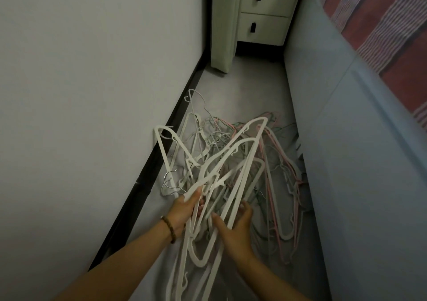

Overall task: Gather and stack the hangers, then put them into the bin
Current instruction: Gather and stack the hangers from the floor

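A tangled heap of hangers (221, 152), mostly white with some pink (280, 208), green and wire ones, lies on the grey floor between the wall and the bed. My left hand (184, 210) grips the shoulder of a white hanger (231, 162) lifted from the heap. My right hand (235, 226) holds several white hangers from below, its thumb over their bars. More white hangers (196, 259) hang down between my forearms. No bin shows in view.
A white wall with a black skirting board (143, 185) runs along the left. The blue bed side (346, 150) with a striped cover (381, 23) closes off the right. A pale two-drawer nightstand (261, 13) stands at the far end of the narrow floor strip.
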